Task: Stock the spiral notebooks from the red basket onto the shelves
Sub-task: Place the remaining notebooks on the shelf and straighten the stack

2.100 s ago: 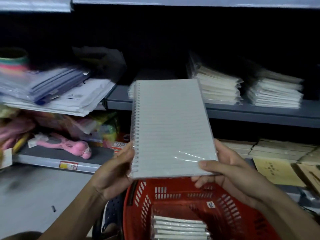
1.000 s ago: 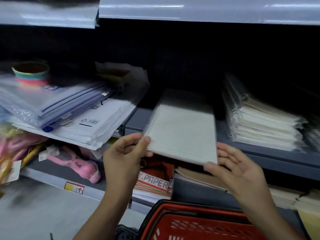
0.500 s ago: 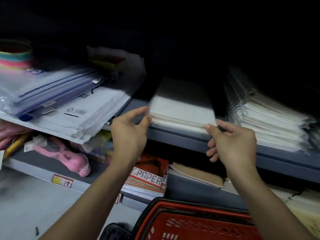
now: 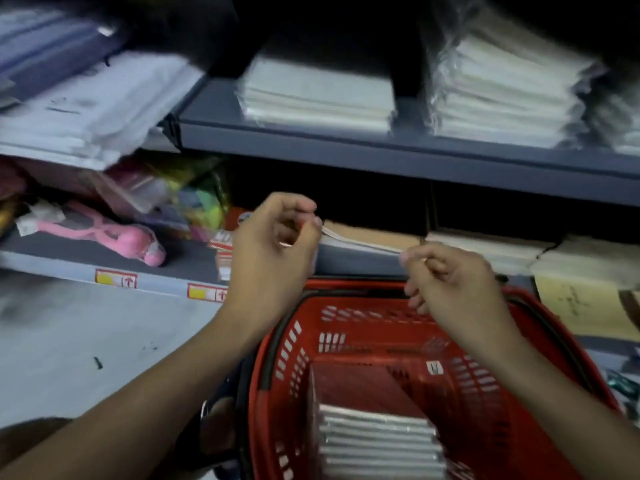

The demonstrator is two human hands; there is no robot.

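head view shows us the spiral notebooks (image 4: 379,441) still waiting in a wrapped stack at the near end of the red basket (image 4: 349,327), which sits below the shelving. above it, on the grey upper shelf (image 4: 398,150), a short pile of shelved notebooks (image 4: 317,98) lies flat near the front edge, with a taller wrapped pile (image 4: 505,95) just to its right. our left hand (image 4: 273,251) hangs above the basket's far rim, fingers loosely curled and gripping nothing. our right hand (image 4: 453,289) hangs beside it, well apart from the left, fingers also loosely curled with nothing in them. behind the hands, brown-covered pads (image 4: 374,237) lie on the lower shelf. to the left we see white envelopes (image 4: 100,109) overhanging their shelf and a pink toy (image 4: 114,237) in plastic below them, all somewhat blurred.
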